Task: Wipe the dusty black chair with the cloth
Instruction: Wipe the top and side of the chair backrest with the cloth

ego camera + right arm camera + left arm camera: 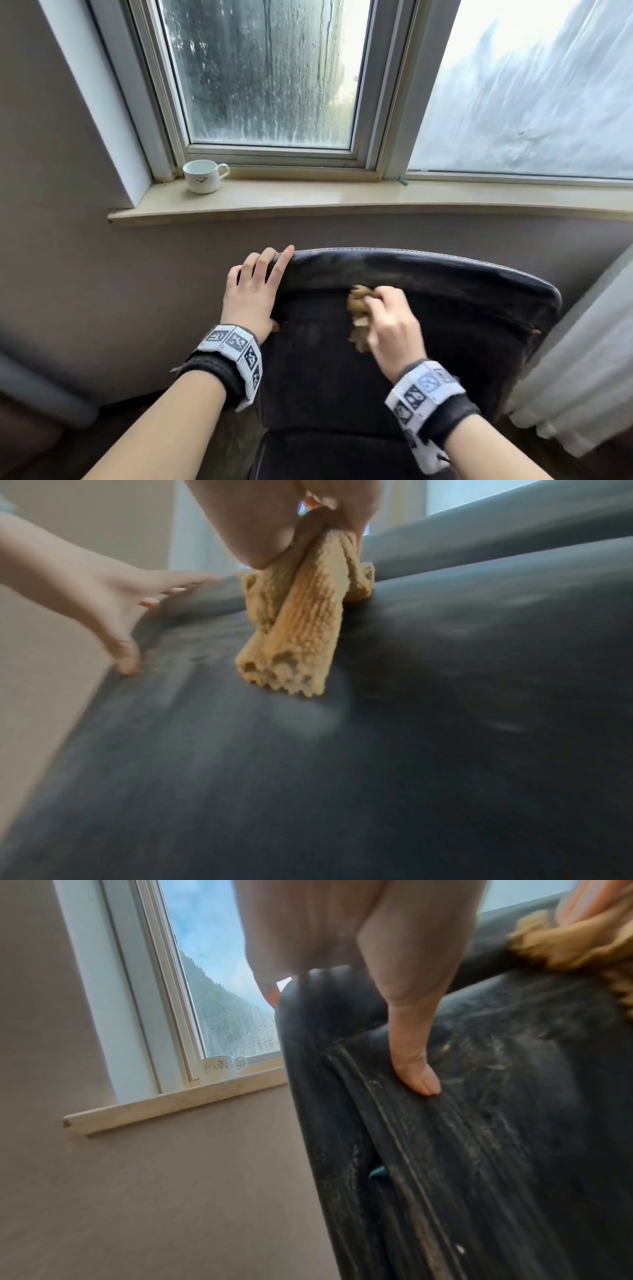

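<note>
Head view, chair: the black chair (428,308) sits just below the windowsill (308,202), backrest facing the person, so the top edge is the easy bit to reach.
Head view, left hand: the left hand (251,296) is draped over the backrest's upper left corner, fingers laid over the top and thumb on the front. Looks like it's there to keep the chair from shifting under the rubbing.
Head view, right hand: the right hand (387,320) is balled round a tan cloth (359,313) and pushing it against the upper front of the backrest, about mid-width.
Head view, mug: a white mug (202,176) is on the sill, well apart from the action.
Left wrist view, thumb: the thumb (414,1066) presses flat on the front panel beside the piping, other fingers go over the rim out of sight, so it's a clamp-style hold. Grey dust streaks all over this side, so I'd guess plenty is left to do.
Right wrist view, cloth: bunched into thick folds, pinched at the top by the fingers, loose end dragging on the leather. Bunching gives it a firmer pad, I reckon. Surface is blurry here.
</note>
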{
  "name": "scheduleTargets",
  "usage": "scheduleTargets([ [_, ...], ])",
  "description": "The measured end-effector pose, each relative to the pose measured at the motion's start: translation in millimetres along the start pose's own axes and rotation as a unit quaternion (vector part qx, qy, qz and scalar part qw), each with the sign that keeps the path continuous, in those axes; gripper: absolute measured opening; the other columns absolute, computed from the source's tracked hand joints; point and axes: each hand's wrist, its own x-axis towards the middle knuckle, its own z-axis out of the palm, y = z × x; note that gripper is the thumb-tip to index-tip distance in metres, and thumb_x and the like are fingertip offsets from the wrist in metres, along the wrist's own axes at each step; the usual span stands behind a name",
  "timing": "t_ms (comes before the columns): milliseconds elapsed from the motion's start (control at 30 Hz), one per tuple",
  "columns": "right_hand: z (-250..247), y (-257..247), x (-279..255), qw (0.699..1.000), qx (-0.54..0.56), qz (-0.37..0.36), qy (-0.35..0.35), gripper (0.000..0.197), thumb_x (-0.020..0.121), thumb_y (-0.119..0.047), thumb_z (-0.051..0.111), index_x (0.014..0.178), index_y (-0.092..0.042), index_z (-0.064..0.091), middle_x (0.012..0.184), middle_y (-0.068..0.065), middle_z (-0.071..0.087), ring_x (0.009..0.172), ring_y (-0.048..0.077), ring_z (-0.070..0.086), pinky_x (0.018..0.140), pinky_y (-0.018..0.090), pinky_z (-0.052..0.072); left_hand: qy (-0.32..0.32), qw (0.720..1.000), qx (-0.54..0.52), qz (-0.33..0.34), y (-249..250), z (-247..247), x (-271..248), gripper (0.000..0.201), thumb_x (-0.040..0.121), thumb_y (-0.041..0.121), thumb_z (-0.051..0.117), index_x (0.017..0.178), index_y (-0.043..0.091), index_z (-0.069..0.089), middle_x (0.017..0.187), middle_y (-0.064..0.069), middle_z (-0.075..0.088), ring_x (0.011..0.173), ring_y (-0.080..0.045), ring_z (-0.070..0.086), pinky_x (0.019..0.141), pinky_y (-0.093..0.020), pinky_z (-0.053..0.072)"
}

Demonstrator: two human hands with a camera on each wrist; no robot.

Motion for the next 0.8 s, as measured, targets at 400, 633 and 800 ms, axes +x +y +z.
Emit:
scheduleTargets([
  [400,-53.1,46.4,-7.8,0.978,0.004,0.099,0.184,0.025,0.080,-0.001,0.052,0.095,0.006,0.071,0.093,0.018,0.063,0.087,0.025,0.055,0.083,0.024,0.043,-0.028,0.997,0.013,0.076,71.8,-31.4,3.0,0.130,0.064,0.056,0.073,0.137,0.031,-0.033,0.154,-0.004,-0.019,0.139,-0.022,-0.026,0.112,-0.047,-0.018],
  [633,-46.5,88.7,2.6,0.993,-0.061,-0.010,0.099,0.031,0.071,0.009,0.060,0.097,-0.002,0.072,0.105,0.019,0.064,0.091,0.030,0.055,0.081,0.036,0.051,0.016,0.996,-0.013,0.089,115.7,-8.4,18.0,0.133,0.052,0.047,0.084,0.142,0.039,-0.013,0.152,0.000,-0.006,0.141,-0.021,-0.009,0.112,-0.044,-0.011],
  [800,-82.2,171.5,-91.6,0.971,-0.112,0.174,0.118,0.019,0.073,0.011,0.063,0.086,0.002,0.073,0.098,0.019,0.061,0.087,0.030,0.055,0.081,0.029,0.044,0.026,0.997,-0.001,0.070,123.4,-5.0,23.2,0.143,0.023,0.040,0.093,0.144,0.030,0.017,0.145,-0.009,0.025,0.137,-0.029,0.020,0.111,-0.050,0.011],
])
